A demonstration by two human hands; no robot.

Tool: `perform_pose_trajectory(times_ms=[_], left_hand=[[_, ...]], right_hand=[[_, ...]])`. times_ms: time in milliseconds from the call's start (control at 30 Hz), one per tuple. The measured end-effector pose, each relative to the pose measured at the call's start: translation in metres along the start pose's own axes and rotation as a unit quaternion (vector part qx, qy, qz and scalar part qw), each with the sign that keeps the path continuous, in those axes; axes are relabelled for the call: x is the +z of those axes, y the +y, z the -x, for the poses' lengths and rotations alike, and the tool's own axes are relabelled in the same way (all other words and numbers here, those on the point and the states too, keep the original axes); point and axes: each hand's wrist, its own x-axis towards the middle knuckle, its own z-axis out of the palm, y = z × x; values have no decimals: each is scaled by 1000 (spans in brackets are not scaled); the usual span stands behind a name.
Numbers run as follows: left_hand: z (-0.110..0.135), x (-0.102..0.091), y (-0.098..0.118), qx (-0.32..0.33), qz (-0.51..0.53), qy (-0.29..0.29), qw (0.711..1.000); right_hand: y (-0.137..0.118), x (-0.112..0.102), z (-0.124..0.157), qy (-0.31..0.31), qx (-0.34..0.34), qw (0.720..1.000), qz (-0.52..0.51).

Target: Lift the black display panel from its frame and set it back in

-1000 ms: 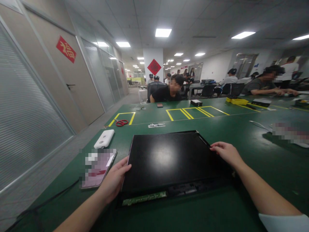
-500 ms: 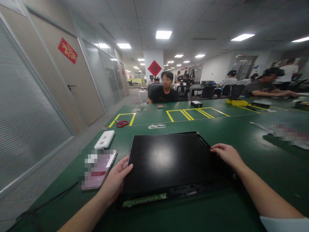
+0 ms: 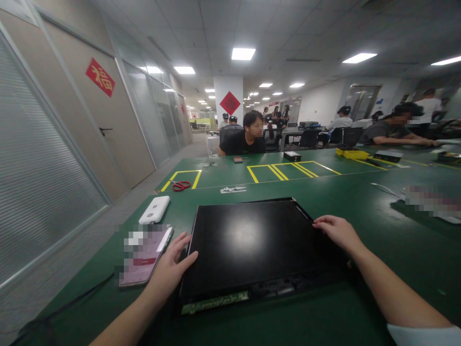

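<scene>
Left hand: I see it spread, thumb on the display panel, left edge.
Right hand: pinching the black frame, right edge.
Power bank: near the table's left edge.

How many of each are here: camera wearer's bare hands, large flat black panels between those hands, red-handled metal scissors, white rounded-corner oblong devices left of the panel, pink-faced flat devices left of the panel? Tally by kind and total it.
Bare hands (left hand, right hand): 2
Large flat black panel: 1
Red-handled metal scissors: 1
White rounded-corner oblong device: 1
Pink-faced flat device: 1
Total: 6
</scene>
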Motion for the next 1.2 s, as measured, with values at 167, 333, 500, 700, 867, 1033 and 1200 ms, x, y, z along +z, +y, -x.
perform_pose_trajectory(times_ms=[167,333,500,700,867,1033,1200], left_hand=[[-4,-2,-10,45,-113,-8,992],[-6,-3,-15,67,-163,-14,984],[-6,-3,-14,85,-215,-29,972],[-7,-3,-14,103,-214,-28,971],[-6,-3,-13,92,-188,-23,978],[-4,-2,-11,89,-195,-27,976],[-3,-2,-7,81,-212,-31,973]], right_hand=[[-1,0,1,-1,0,1000,-1],[0,0,2,-1,-12,1000,0],[0,0,1,3,-16,1000,1],[2,0,0,3,-22,1000,-3],[5,2,-2,-2,-13,1000,2],[5,1,-1,0,-21,1000,-2],[0,-1,2,6,-21,1000,2]])
